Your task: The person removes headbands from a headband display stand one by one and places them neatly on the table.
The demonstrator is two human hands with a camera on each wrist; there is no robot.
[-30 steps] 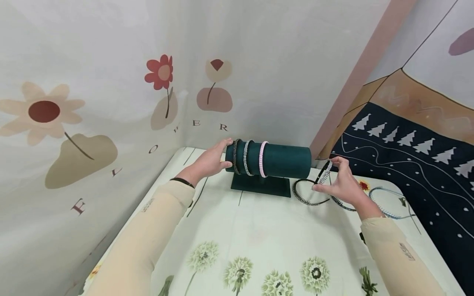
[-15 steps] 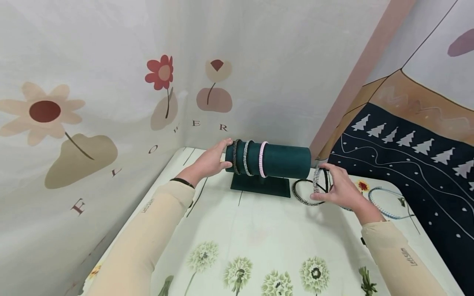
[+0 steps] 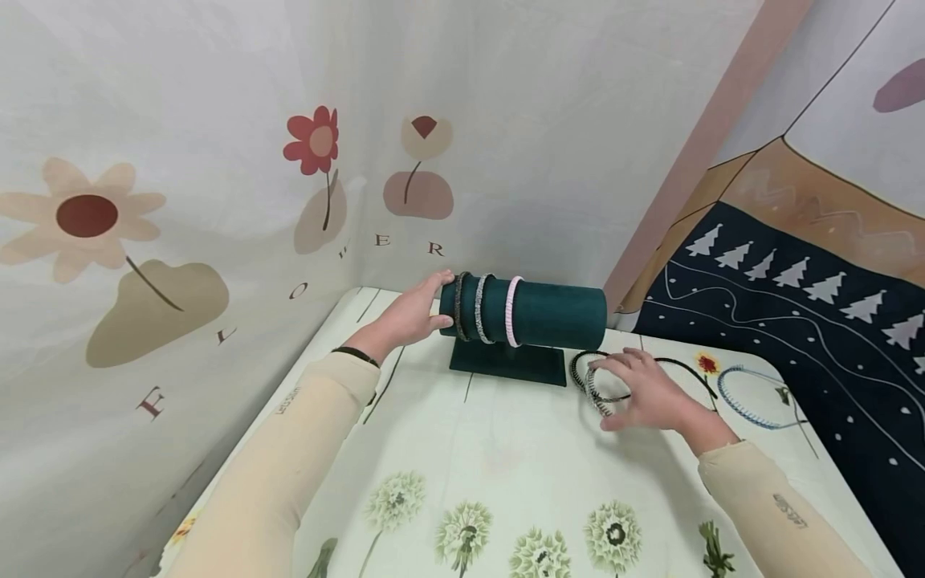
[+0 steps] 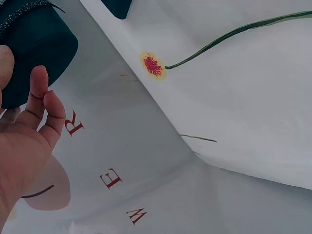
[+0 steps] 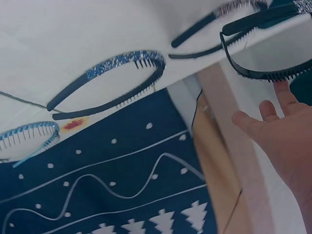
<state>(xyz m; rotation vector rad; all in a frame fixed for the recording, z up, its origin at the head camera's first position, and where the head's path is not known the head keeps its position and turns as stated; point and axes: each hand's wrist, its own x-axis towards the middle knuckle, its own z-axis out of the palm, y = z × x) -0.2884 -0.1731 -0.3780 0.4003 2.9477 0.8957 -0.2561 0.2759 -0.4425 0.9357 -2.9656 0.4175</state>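
Note:
My left hand grips the left end of a dark green velvet headband stand, a horizontal roll on a flat base. Three headbands circle the roll: a dark brown one beside my fingertips, a silver glittery one and a pink one. To the right of the stand, my right hand holds a black toothed headband with a silver glittery top. In the head view this headband overlaps a black headband on the table. My right fingers partly cover it there.
A black headband with blue glitter and a light blue toothed headband lie at the table's right. The tablecloth has printed dandelions. Cloth walls stand close behind the stand and along the left side.
My right hand has turned the held headband and brought it lower and left, over the black headband near the stand. My left hand and the stand stay put.

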